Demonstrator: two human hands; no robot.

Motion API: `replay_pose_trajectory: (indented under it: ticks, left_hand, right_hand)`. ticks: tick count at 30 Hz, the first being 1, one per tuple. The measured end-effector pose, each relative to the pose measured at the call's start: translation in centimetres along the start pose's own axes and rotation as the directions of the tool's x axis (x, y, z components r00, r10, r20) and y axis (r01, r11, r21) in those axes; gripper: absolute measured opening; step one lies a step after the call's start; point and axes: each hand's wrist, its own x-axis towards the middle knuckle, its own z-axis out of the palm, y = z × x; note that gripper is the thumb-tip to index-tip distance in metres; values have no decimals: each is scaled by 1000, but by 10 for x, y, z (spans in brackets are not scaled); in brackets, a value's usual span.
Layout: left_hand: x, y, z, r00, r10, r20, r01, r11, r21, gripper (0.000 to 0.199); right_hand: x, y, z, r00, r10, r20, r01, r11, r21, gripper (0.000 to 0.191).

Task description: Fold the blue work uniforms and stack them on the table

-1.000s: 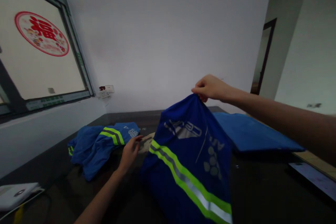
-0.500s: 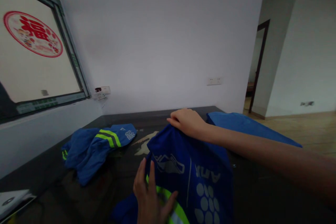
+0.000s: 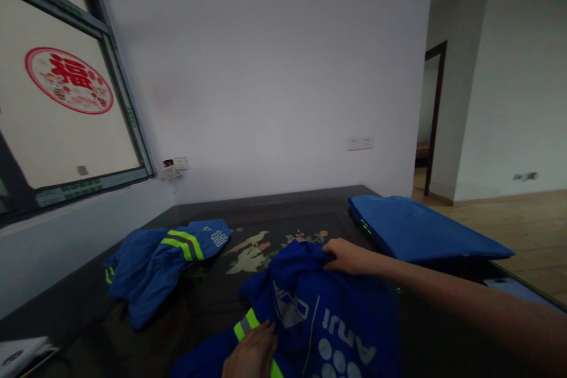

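A dark blue jacket with upside-down white lettering, white dots and a yellow-and-grey reflective band lies bunched on the dark table, close in front of me. My right hand pinches its far edge, with the forearm reaching in from the right. Low in the view, my left hand is closed over the cloth by the reflective band, its fingers together and the thumb hidden. The jacket's near part runs out of the picture.
A crumpled blue garment with reflective stripes lies on the left of the dark table. A folded blue cloth piece sits at the right edge. White papers are at lower left; a window is beyond.
My right hand has come down and to the right, lowering the jacket's raised edge. My left hand has gone from spread fingers to closed on the cloth, lower down. The view has shifted slightly.
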Motion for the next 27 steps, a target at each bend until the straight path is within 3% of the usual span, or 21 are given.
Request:
replay_pose_trajectory:
  ticks: [2,4,7,9,10,11,12,13,14,15,16,17,18,19,20,21,22,23,24,25,27]
  left_hand:
    - [11,-2,-28,998,-5,-56,4,1000,-25,25]
    - [31,-4,-68,993,4,-114,-7,1000,-26,23]
    - [78,-6,-143,963,-20,-269,7,999,-49,27]
    - [112,-1,-194,904,-54,-425,31,998,-60,27]
    - [127,4,-217,848,-79,-524,58,997,-57,25]
    - [141,10,-237,744,-97,-661,77,995,-59,23]
    - [154,16,-253,596,-103,-796,67,995,-78,22]
    - [165,23,-263,468,-92,-879,23,995,-92,22]
    - [176,28,-270,395,-61,-917,-42,996,-84,22]
    - [185,31,-272,468,-9,-884,-113,991,-70,22]
    - [194,32,-272,618,55,-785,-177,982,-71,23]
    - [203,30,-271,781,116,-614,-214,973,-89,24]
    - [210,26,-271,896,146,-419,-210,971,-112,25]
    - [217,20,-273,945,132,-298,-178,975,-134,27]
    - [222,14,-277,953,84,-290,-135,978,-159,28]
    - [225,8,-283,918,21,-397,-107,975,-195,28]
    - [227,3,-291,834,-36,-551,-120,962,-244,27]
    - [228,0,-298,722,-75,-687,-169,944,-282,25]
    - [228,-1,-306,629,-97,-771,-214,932,-291,24]
    - [228,-1,-311,612,-94,-785,-233,927,-293,24]
    - [226,2,-316,739,-62,-671,-169,947,-274,30]
  right_hand:
    - [3,7,0,1000,2,-28,0,999,53,10]
    - [5,6,-20,996,-7,-94,15,996,84,17]
    - [-2,-14,-82,951,-75,-300,80,997,6,34]
    - [-14,-43,-128,852,-164,-498,148,986,-71,42]
    - [-20,-61,-146,762,-224,-607,203,974,-105,43]
    - [-25,-79,-160,641,-271,-718,252,958,-137,44]
    - [-28,-97,-169,515,-297,-804,286,944,-166,45]
    - [-29,-112,-172,420,-306,-855,302,935,-186,46]
    - [-27,-125,-171,398,-318,-860,299,932,-206,45]
    - [-23,-134,-167,462,-345,-817,290,929,-228,42]
    - [-18,-139,-163,580,-365,-728,271,929,-251,37]
    - [-14,-140,-160,707,-362,-607,241,931,-274,32]
    - [-10,-139,-159,799,-335,-500,205,933,-297,28]
    - [-7,-135,-162,839,-301,-453,166,935,-314,27]
    - [-6,-130,-168,830,-278,-483,130,940,-317,28]
    - [-7,-126,-176,775,-270,-571,105,947,-304,31]
    - [-8,-122,-184,681,-277,-678,109,954,-281,34]
    - [-9,-119,-192,584,-290,-758,139,956,-258,36]
    - [-9,-117,-198,511,-304,-804,184,952,-243,37]
    - [-8,-116,-201,488,-320,-812,226,945,-236,37]
    - [-3,-113,-200,559,-345,-754,282,934,-218,36]
